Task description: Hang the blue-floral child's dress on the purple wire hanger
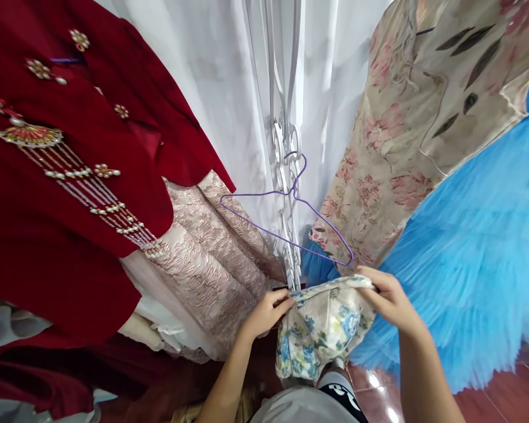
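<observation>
A cream garment with blue and yellow flowers [321,332] is stretched between my hands, low in front of my body. My left hand [268,312] pinches its upper left edge between thumb and fingers. At the upper right corner, my right hand [388,295] is closed on the same folded edge. Just above the cloth, a bare purple wire hanger [286,235] hangs by its hook from a white rack of rings [286,147]. Part of the garment's lower side is hidden by its folds.
On the left hang a dark red jacket [127,135] with beaded ornaments and a pale pink brocade skirt [211,252]. A beige floral dress [379,153] and a blue tulle skirt [458,247] hang on the right. White curtain [220,76] covers the back; reddish tiles [506,393] lie below.
</observation>
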Demonstrator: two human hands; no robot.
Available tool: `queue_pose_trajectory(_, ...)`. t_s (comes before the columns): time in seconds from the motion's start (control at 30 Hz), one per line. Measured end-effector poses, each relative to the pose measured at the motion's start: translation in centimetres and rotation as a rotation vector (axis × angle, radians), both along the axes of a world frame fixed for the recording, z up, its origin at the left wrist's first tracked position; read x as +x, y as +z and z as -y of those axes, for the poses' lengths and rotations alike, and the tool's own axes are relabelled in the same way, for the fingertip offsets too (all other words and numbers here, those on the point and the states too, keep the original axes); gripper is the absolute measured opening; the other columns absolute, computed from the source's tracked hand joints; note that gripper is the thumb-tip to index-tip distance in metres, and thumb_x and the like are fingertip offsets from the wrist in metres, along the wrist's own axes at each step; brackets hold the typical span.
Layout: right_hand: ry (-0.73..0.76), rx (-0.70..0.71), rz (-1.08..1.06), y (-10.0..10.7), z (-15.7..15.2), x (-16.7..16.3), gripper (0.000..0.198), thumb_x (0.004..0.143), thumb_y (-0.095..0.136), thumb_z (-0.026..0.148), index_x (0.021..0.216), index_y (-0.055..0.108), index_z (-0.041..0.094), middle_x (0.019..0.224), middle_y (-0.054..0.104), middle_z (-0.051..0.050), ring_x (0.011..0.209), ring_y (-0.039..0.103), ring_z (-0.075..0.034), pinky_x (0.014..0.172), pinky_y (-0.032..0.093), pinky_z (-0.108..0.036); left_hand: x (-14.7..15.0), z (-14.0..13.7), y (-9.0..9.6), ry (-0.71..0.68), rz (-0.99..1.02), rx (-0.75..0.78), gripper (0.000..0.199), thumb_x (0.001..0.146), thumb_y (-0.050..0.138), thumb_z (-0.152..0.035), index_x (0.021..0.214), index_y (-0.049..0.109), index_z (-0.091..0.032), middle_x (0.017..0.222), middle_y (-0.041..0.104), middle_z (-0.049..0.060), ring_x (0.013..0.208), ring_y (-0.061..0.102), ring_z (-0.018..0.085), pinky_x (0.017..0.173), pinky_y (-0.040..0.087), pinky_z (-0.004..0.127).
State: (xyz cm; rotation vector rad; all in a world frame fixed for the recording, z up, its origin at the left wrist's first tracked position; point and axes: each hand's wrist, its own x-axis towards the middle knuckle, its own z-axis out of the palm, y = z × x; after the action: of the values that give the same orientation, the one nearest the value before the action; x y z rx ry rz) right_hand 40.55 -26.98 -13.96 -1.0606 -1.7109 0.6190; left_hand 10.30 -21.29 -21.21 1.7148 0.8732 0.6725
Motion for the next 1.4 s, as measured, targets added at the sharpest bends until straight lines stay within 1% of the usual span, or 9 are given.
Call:
queue_pose_trajectory(0.17,-0.234,0.157,-0.127,0.3,-3.9,4.2,0.016,0.091,0.062,0.030,0.086,0.073,0.021,0.095,0.072,-0.007,0.082,0.066,-0.021,0.073,0.049,-0.030,-0.3,0.6,1.5,-0.043,0.205,-0.080,0.035,0.102,0.048,-0.047,0.086,0.059,-0.018,0.054,0.057,-0.003,0.066,0.068,0.018,0.080,0.053,0.032)
queue_pose_trajectory(0.33,-0.094,0.195,-0.012,3.2,-6.9,2.2,0.013,0.090,0.062,0.024,0.084,0.073,0.021,0.105,0.073,-0.009,0.093,0.068,-0.023,0.082,0.051,-0.033,3.5,0.9,0.8,-0.031,0.276,-0.068,0.026,0.094,0.065,-0.039,0.108,0.058,-0.019,0.105,0.069,0.008,0.099,0.068,0.020,0.095,0.051,0.035)
queue_pose_trajectory(0.47,-0.041,0.229,0.098,4.9,-5.9,0.3,0.012,0.090,0.062,0.020,0.082,0.072,0.020,0.104,0.070,-0.009,0.092,0.066,-0.023,0.081,0.050,-0.033,8.6,0.5,-1.0,-0.058,0.264,-0.001,0.060,0.083,0.077,-0.032,0.135,0.050,-0.022,0.135,0.060,0.012,0.124,0.059,0.026,0.108,0.046,0.042)
queue_pose_trajectory(0.53,-0.028,0.228,0.101,5.0,-5.6,0.4,0.013,0.090,0.061,0.020,0.082,0.071,0.020,0.103,0.070,-0.009,0.092,0.066,-0.023,0.082,0.050,-0.033,10.7,0.0,-2.1,-0.028,0.224,0.056,0.064,0.080,0.077,-0.028,0.139,0.051,-0.021,0.139,0.060,0.013,0.129,0.056,0.028,0.113,0.042,0.044)
queue_pose_trajectory(0.63,-0.041,0.219,0.060,4.6,-6.2,1.3,0.015,0.092,0.062,0.026,0.084,0.073,0.019,0.103,0.071,-0.010,0.094,0.066,-0.024,0.084,0.050,-0.034,11.6,-1.3,-3.6,0.006,0.106,0.039,0.037,0.088,0.065,-0.031,0.123,0.067,-0.016,0.122,0.071,0.013,0.115,0.064,0.029,0.107,0.046,0.043)
queue_pose_trajectory(0.83,-0.087,0.049,-0.081,4.0,-10.4,1.9,0.034,0.095,0.057,0.048,0.097,0.076,0.019,0.099,0.076,-0.008,0.093,0.067,-0.025,0.087,0.051,-0.036,3.8,-4.7,-4.4,0.096,-0.032,0.060,0.037,0.092,0.058,-0.047,0.096,0.074,-0.014,0.092,0.075,0.006,0.086,0.066,0.025,0.083,0.053,0.035)
queue_pose_trajectory(1.0,-0.012,0.006,-0.157,3.8,-13.6,-1.1,0.049,0.091,0.056,0.065,0.089,0.075,0.020,0.092,0.075,-0.006,0.089,0.066,-0.024,0.087,0.051,-0.035,-4.8,-7.0,0.7,0.263,-0.030,0.241,0.032,0.087,0.063,-0.047,0.085,0.070,-0.015,0.087,0.071,0.005,0.084,0.063,0.021,0.080,0.050,0.030)
queue_pose_trajectory(1.13,0.052,-0.034,-0.180,2.3,-14.8,-4.2,0.054,0.090,0.053,0.069,0.085,0.072,0.019,0.087,0.071,-0.006,0.088,0.063,-0.023,0.083,0.050,-0.032,-8.2,-7.4,4.9,0.271,-0.063,0.340,0.022,0.084,0.063,-0.038,0.090,0.068,-0.017,0.090,0.069,0.005,0.086,0.063,0.021,0.080,0.049,0.029)
queue_pose_trajectory(1.4,-0.077,-0.106,-0.413,0.9,-14.6,-3.6,0.051,0.080,0.066,0.071,0.070,0.057,0.021,0.062,0.053,0.003,0.056,0.046,-0.014,0.054,0.039,-0.026,-11.1,-9.1,7.2,0.347,-0.341,0.690,0.024,0.075,0.055,-0.017,0.096,0.065,-0.018,0.096,0.066,0.006,0.097,0.060,0.024,0.093,0.047,0.036)
